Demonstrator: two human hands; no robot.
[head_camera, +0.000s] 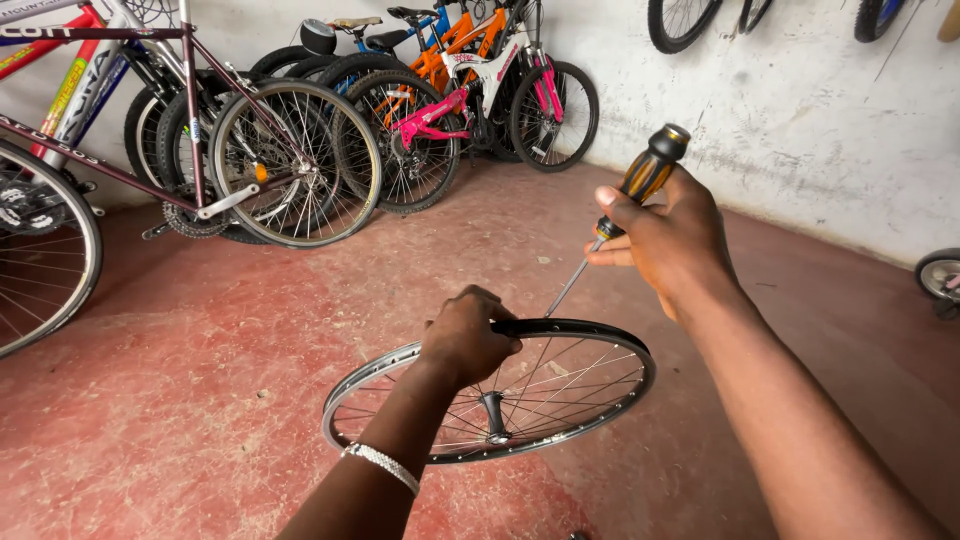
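Left hand (466, 340) is clamped over the top edge of a bare bicycle wheel (560, 400), a silver-and-black rim with thin crossed spokes and a dark hub, held low above the red floor (200, 400). A screwdriver (625, 215) with an orange-and-black handle is gripped by the right hand (670, 240), its slim metal shaft angled down to the rim beside the left hand.
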